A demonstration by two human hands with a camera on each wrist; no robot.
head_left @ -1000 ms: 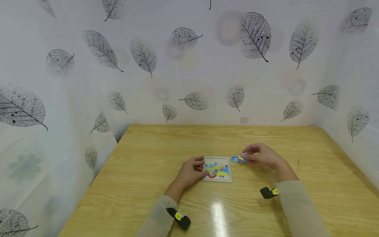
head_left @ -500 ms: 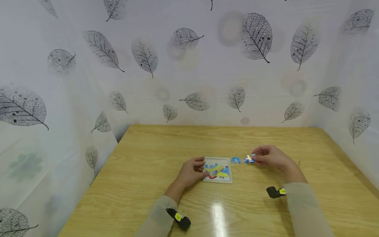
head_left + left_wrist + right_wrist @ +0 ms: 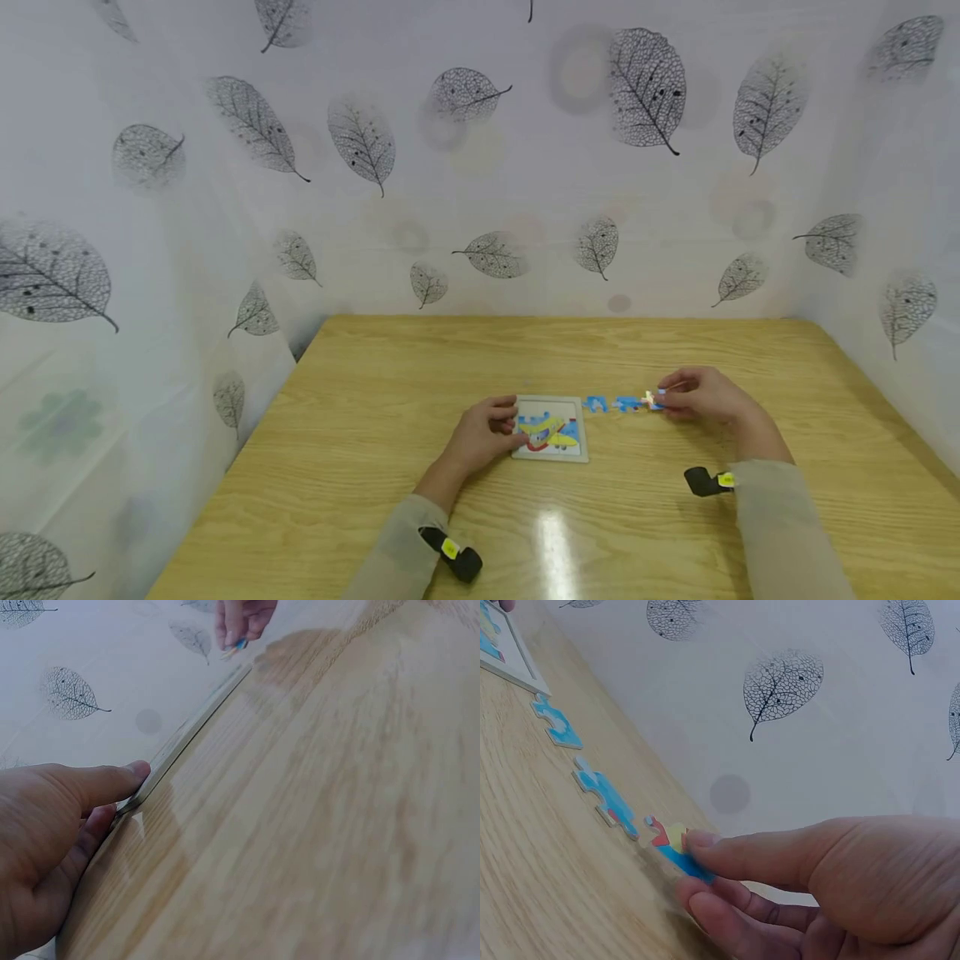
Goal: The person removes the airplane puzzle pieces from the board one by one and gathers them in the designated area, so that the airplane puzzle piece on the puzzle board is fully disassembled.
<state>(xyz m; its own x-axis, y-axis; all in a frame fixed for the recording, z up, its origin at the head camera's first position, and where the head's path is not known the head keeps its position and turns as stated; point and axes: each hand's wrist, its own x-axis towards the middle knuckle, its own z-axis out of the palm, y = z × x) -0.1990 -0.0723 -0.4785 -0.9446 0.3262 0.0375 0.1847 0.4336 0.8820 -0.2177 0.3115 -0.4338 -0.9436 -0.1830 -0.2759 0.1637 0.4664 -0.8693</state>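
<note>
A light wooden puzzle frame [image 3: 551, 458], partly filled with a yellow airplane picture, lies flat on the table. My left hand [image 3: 482, 437] grips its left edge, the thumb on the rim and the other fingers along the side. To the right of the frame, my right hand [image 3: 701, 396] pinches a blue, yellow and red jigsaw piece [image 3: 676, 851] between thumb and fingers, tilted just above the tabletop. Between the frame and that hand lie two blue jigsaw pieces in a row, a nearer piece [image 3: 557, 720] and a middle piece [image 3: 606, 796].
The wood-grain table [image 3: 420, 358] reaches back to a pale curtain [image 3: 480, 183] printed with leaf skeletons, which also hangs at both sides. Black cameras with yellow labels are strapped to both wrists. Light glares on the table's near part.
My right hand has moved rightward in steps, leaving two blue jigsaw pieces lying in a row beside the frame, and now holds another one. The left hand and frame stay in place.
</note>
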